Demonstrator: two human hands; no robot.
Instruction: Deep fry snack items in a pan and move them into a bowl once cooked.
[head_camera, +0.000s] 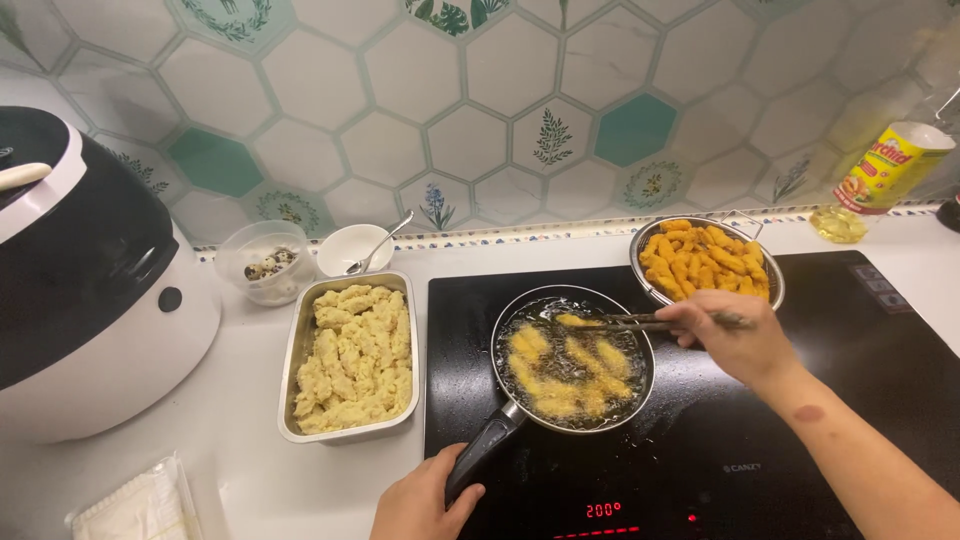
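On the black cooktop at the middle of the worktop, your left hand (425, 500) is clamped around the dark handle of the frying pan (572, 358), while your right hand (735, 335) pinches a pair of chopsticks (640, 321) shut over a battered piece (575, 321) at the far edge of the bubbling oil. That piece looks light, soft and slick, so take it gently across its middle. Raw pieces fill the metal tray (350, 432) to the left, and golden fried ones sit in the wire strainer (706, 262) behind.
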